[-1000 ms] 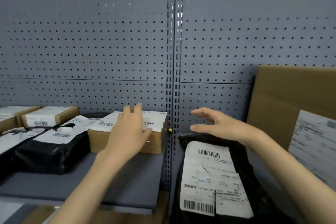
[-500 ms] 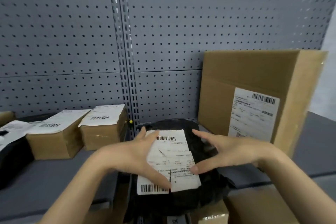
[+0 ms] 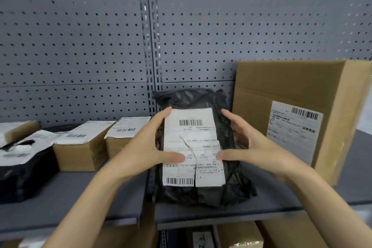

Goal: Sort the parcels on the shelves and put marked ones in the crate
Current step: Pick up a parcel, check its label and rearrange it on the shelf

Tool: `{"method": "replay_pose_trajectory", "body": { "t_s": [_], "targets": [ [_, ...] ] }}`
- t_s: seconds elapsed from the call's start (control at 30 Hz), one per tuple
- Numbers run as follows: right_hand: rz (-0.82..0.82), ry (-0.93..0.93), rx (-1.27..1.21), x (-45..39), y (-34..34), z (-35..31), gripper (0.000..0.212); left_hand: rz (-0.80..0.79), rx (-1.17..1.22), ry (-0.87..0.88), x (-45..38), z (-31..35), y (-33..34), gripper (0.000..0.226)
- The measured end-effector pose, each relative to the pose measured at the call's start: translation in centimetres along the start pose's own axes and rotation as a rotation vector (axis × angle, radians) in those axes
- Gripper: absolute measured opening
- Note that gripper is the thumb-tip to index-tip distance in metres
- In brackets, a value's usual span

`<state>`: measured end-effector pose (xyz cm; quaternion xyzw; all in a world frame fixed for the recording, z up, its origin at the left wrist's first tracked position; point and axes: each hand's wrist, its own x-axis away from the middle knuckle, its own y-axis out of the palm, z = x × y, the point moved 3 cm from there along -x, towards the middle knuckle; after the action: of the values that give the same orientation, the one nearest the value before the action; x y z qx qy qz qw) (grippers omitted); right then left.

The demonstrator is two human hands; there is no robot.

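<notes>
A black plastic parcel [image 3: 231, 185] with a torn white shipping label stands tilted up off the grey shelf [image 3: 271, 209]. My left hand [image 3: 145, 147] grips its left edge, thumb pressed on the label. My right hand [image 3: 253, 147] grips the right edge, thumb on the label too. The fingers of both hands go behind the bag and are hidden. No crate is in view.
A large cardboard box [image 3: 298, 94] with a label stands right of the parcel. Left on the shelf lie two small cardboard boxes [image 3: 80, 153] [image 3: 118, 143], a black bag parcel [image 3: 24, 175] and another box [image 3: 18, 131]. More boxes [image 3: 239, 237] sit on the shelf below. Perforated grey panels form the back.
My left hand left the small cardboard box and both hands closed on the black parcel, raising it up from lying flat. The view turned right.
</notes>
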<state>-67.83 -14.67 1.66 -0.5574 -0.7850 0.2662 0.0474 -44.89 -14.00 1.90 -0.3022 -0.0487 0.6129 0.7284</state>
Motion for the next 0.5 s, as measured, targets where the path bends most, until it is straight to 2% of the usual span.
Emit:
{"method": "replay_pose_trajectory", "body": {
  "t_s": [0.13,0.27,0.33,0.4,0.5],
  "targets": [
    [0.131,-0.237,-0.006,-0.2,-0.1,-1.3,0.096,0.216,-0.003,0.215,0.3,1.9,-0.1,0.102],
    [0.212,-0.291,-0.094,-0.8,-0.3,-1.2,0.096,0.340,-0.054,0.368,1.1,3.6,0.4,0.100],
    [0.212,-0.264,-0.168,-1.1,-0.2,-1.0,0.093,0.358,-0.109,0.421,1.5,4.6,0.8,0.093],
    [0.204,-0.192,-0.236,-1.4,-0.1,-0.6,0.089,0.380,-0.123,0.451,1.7,5.6,1.1,0.074],
    [0.160,-0.042,-0.364,-1.8,0.1,0.1,0.077,0.446,-0.110,0.416,1.5,6.8,0.9,0.056]
  ]
}}
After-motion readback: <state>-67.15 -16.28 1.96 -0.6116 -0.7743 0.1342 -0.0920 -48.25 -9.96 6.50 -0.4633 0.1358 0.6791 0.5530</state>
